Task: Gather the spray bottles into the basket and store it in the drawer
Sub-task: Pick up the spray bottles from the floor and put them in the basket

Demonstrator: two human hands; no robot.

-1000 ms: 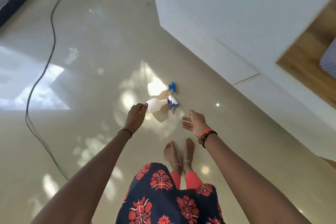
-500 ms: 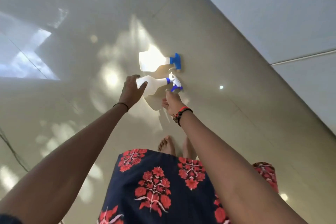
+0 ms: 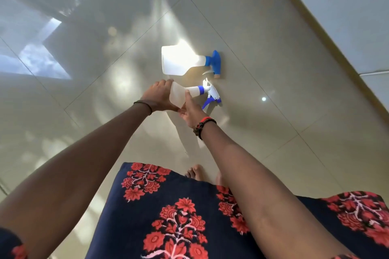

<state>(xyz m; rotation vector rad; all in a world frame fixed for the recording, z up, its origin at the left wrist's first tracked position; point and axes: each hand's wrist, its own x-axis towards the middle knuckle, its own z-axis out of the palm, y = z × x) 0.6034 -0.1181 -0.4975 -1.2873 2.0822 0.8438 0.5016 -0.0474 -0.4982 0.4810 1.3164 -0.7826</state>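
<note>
Two white spray bottles with blue trigger heads lie on the glossy tiled floor in front of me. The larger bottle (image 3: 181, 62) lies farther away, untouched, its blue head pointing right. The smaller bottle (image 3: 179, 95) is nearer, and both hands hold its body. My left hand (image 3: 159, 95) wraps its base from the left. My right hand (image 3: 190, 111) grips it from below, thumb up on the bottle's shoulder. Its white-and-blue trigger (image 3: 211, 95) sticks out to the right. No basket or drawer front is in view.
A white cabinet base (image 3: 347, 17) runs diagonally along the upper right, with a tan strip at its foot. My bare feet (image 3: 194, 171) and a dark blue garment with red flowers (image 3: 179, 216) fill the lower frame. Bright window reflections glare on the floor.
I have bent lower toward the bottles. Both hands went from hovering apart above the floor to closing on the smaller bottle, the right hand sliding under its body.
</note>
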